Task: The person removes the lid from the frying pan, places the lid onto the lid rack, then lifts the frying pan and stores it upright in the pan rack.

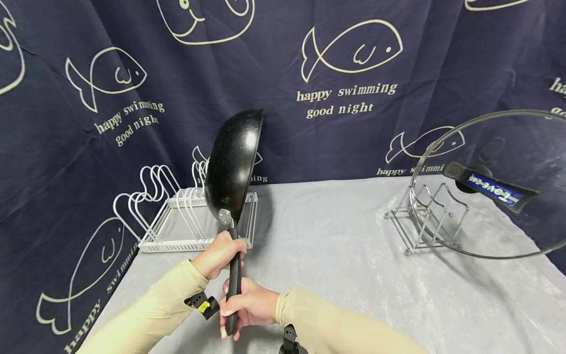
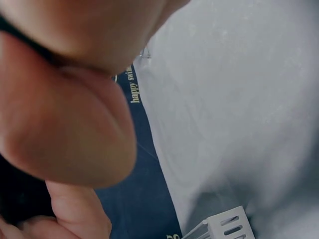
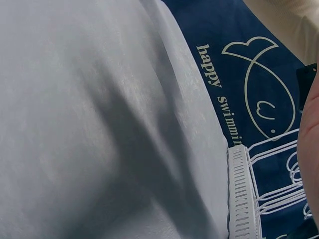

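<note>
A black wok (image 1: 232,162) is held up on edge in the head view, its bowl above the right part of a white wire rack (image 1: 177,244). My left hand (image 1: 219,254) grips the upper part of its black handle (image 1: 235,275), close to the riveted bracket. Lower down, my right hand (image 1: 252,305) holds the same handle near its end. In the left wrist view the curled fingers (image 2: 65,119) are close and blurred, with the rack's corner (image 2: 232,226) below. Only an edge of the right hand (image 3: 311,144) shows in the right wrist view.
On the right, a small chrome rack (image 1: 424,221) holds a large glass lid (image 1: 495,236) upright, with a dark handle bearing a blue label. Grey cloth (image 1: 327,255) covers the table. A dark blue curtain (image 1: 274,59) with fish drawings hangs behind and to the left.
</note>
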A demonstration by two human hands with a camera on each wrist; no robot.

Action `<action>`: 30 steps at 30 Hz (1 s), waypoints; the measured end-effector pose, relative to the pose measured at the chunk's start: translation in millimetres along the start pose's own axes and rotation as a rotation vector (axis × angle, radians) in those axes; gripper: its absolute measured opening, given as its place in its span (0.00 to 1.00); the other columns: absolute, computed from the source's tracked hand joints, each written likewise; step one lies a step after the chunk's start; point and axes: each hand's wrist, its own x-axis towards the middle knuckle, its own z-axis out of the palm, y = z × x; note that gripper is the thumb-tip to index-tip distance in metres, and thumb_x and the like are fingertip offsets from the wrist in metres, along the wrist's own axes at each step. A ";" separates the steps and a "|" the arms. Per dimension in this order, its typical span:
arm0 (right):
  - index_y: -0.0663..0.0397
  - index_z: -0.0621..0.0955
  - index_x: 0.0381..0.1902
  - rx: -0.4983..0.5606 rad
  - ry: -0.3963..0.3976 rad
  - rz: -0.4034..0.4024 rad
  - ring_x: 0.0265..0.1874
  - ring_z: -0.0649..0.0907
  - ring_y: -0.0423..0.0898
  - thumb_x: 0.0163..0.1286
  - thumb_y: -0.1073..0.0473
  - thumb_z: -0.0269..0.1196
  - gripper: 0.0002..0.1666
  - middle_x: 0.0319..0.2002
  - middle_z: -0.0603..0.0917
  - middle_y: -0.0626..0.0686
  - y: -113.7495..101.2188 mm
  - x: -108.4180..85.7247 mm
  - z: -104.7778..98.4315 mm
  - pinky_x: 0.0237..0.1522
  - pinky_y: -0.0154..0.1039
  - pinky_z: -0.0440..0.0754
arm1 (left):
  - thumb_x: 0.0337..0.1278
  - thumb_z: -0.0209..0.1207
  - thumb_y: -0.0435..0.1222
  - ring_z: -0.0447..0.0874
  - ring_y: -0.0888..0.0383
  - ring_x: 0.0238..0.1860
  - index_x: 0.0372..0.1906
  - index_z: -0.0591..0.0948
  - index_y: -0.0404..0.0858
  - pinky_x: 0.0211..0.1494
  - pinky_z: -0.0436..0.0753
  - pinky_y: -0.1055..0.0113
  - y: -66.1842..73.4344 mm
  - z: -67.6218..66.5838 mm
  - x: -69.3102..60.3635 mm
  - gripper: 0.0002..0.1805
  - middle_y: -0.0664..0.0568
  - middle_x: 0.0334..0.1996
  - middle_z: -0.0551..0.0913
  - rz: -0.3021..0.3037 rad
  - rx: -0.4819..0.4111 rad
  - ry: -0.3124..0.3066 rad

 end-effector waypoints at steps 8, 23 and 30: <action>0.45 0.59 0.35 0.015 0.038 0.011 0.21 0.83 0.41 0.55 0.72 0.48 0.17 0.22 0.78 0.47 4.3 -2.4 1.9 0.19 0.32 0.79 | 0.38 0.49 0.28 0.72 0.61 0.13 0.14 0.69 0.38 0.16 0.72 0.73 -9.6 0.6 0.3 0.06 0.53 0.12 0.68 -0.006 -0.045 -0.024; 0.47 0.58 0.36 0.009 0.045 0.016 0.21 0.83 0.41 0.55 0.73 0.48 0.18 0.22 0.78 0.47 12.3 -0.3 -2.3 0.19 0.32 0.80 | 0.38 0.50 0.27 0.73 0.61 0.13 0.13 0.69 0.39 0.17 0.73 0.73 -19.3 1.2 3.3 0.07 0.53 0.13 0.68 0.003 -0.056 -0.013; 0.47 0.57 0.37 0.010 0.046 0.009 0.21 0.83 0.41 0.55 0.73 0.48 0.19 0.22 0.78 0.47 16.8 1.2 -4.7 0.19 0.32 0.80 | 0.38 0.49 0.27 0.72 0.62 0.13 0.13 0.68 0.39 0.17 0.73 0.73 -20.6 1.8 4.1 0.08 0.53 0.13 0.68 0.007 -0.054 -0.025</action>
